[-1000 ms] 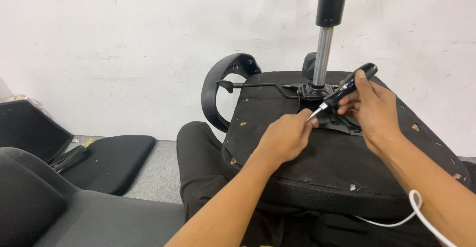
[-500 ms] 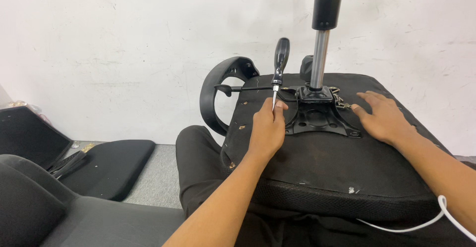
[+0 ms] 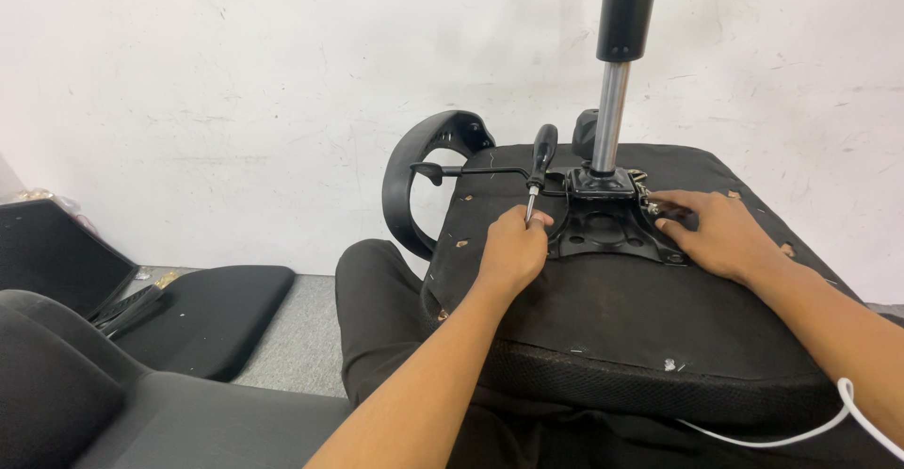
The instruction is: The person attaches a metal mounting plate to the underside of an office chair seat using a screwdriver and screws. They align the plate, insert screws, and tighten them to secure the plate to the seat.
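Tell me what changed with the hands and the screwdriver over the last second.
The screwdriver passed from the right hand to the left hand, which now holds it upright by the shaft near the tip at the plate's left edge. The right hand let go and moved onto the right side of the metal plate. The upturned seat and gas cylinder stayed put.

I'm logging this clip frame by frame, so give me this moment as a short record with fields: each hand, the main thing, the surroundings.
left hand: holds a black-handled screwdriver by its shaft, upright
right hand: rests on the black metal plate, fingers at its right edge
main thing: upturned chair seat on the lap, gas cylinder pointing up
surroundings: white wall, black seat cushion on floor
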